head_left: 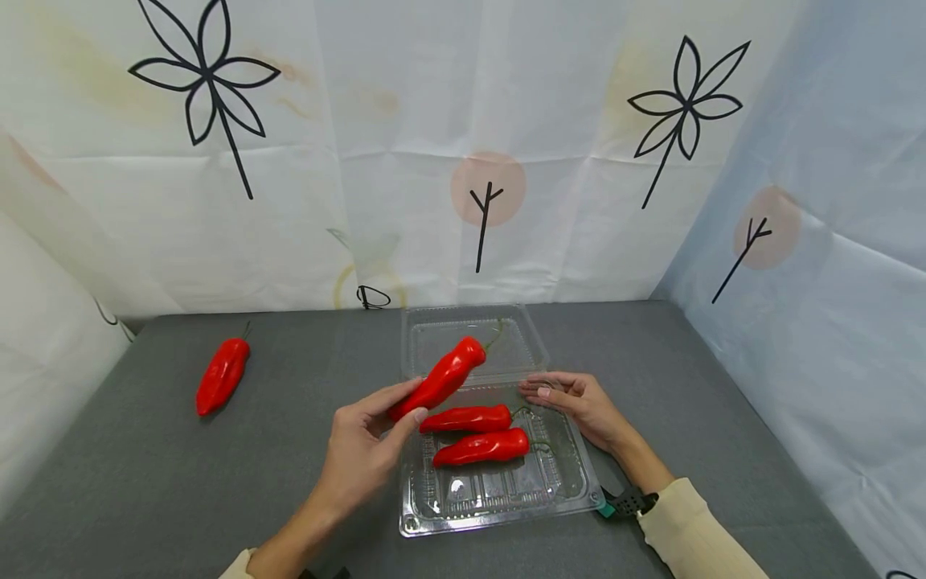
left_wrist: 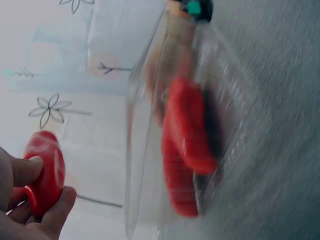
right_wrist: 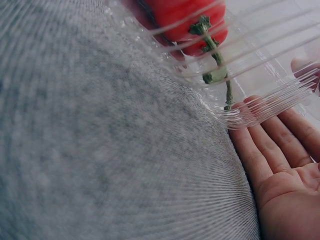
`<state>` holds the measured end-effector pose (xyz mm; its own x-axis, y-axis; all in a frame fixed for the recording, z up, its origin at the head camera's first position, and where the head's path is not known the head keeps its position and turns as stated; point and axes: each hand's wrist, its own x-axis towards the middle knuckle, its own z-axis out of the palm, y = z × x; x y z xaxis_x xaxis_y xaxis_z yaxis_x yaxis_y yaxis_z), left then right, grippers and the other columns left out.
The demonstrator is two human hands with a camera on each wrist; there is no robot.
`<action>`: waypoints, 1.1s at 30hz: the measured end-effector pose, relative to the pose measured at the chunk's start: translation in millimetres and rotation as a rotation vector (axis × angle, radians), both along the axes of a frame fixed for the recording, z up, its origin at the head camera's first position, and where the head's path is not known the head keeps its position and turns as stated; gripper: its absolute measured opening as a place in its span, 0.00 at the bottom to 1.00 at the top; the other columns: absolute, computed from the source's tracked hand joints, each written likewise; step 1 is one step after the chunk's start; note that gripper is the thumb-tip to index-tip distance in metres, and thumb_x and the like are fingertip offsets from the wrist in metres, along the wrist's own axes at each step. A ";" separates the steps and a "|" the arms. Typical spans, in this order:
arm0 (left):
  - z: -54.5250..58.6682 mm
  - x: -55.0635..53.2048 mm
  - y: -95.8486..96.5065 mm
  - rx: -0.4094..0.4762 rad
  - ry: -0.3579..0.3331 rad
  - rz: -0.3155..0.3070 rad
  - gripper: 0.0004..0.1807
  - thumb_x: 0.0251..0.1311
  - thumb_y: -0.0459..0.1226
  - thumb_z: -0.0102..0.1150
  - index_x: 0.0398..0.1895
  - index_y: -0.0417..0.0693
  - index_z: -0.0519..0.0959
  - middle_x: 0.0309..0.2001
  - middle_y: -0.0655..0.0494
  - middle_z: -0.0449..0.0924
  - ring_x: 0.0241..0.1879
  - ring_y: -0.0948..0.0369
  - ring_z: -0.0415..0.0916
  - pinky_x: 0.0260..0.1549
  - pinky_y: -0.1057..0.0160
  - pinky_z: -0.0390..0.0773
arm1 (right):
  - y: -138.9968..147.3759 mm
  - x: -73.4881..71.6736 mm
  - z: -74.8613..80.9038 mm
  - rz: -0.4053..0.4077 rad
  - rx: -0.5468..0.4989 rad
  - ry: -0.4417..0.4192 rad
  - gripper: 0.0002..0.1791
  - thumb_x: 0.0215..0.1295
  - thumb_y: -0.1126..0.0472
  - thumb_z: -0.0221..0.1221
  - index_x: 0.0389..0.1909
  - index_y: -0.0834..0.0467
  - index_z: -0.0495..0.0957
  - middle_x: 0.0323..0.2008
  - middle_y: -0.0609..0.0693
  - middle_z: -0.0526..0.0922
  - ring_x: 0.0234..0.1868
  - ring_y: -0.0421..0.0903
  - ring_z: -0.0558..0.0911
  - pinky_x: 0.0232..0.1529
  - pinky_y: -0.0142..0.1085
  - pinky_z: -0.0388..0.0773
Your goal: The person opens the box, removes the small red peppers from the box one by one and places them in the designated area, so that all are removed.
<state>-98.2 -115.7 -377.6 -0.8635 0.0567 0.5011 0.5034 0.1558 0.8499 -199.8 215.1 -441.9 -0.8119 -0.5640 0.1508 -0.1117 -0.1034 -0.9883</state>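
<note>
My left hand (head_left: 365, 442) pinches a long red pepper (head_left: 443, 379) between thumb and fingers, holding it tilted above the left side of a clear plastic container (head_left: 492, 515). In the left wrist view the same pepper (left_wrist: 46, 172) shows its smooth red skin between thumb and fingers. Two more red peppers lie side by side inside the container, the rear pepper (head_left: 470, 419) and the front pepper (head_left: 483, 449), green stems pointing right. At the container's right back corner rests my right hand (head_left: 579, 406); its fingers (right_wrist: 280, 142) are nearly straight against the clear wall in the right wrist view.
The container's hinged lid (head_left: 434, 330) lies folded back toward the rear wall. Another red pepper (head_left: 223, 376) lies far left on the grey table (head_left: 304, 370). White patterned cloth (head_left: 405, 161) hangs behind, with bluish cloth (head_left: 832, 281) along the right.
</note>
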 end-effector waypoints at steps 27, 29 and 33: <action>-16.5 -41.9 -85.5 0.084 -0.162 0.609 0.22 0.65 0.30 0.66 0.63 0.37 0.79 0.58 0.40 0.81 0.54 0.56 0.79 0.41 0.79 0.77 | 0.5 -0.1 -1.6 0.004 0.007 0.007 0.24 0.75 0.68 0.54 0.63 0.81 0.67 0.60 0.77 0.73 0.61 0.59 0.80 0.61 0.41 0.76; -19.1 -43.0 -91.0 0.078 -0.201 0.644 0.23 0.66 0.32 0.65 0.64 0.38 0.78 0.60 0.43 0.80 0.57 0.52 0.77 0.43 0.79 0.76 | 0.5 -0.2 -1.8 0.004 0.005 0.008 0.24 0.75 0.68 0.54 0.63 0.81 0.67 0.60 0.77 0.74 0.61 0.59 0.80 0.61 0.41 0.76; -24.8 -46.9 -101.6 0.079 -0.282 0.713 0.23 0.67 0.36 0.65 0.65 0.40 0.78 0.61 0.45 0.80 0.60 0.50 0.75 0.42 0.79 0.77 | 0.2 -0.3 -1.6 -0.002 0.008 0.005 0.23 0.75 0.68 0.54 0.64 0.80 0.67 0.60 0.75 0.75 0.61 0.58 0.80 0.61 0.41 0.76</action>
<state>-145.1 -217.3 -402.3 -0.7731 -0.5887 0.2362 0.0669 0.2946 0.9533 -200.1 215.3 -443.6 -0.8121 -0.5639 0.1498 -0.1164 -0.0949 -0.9887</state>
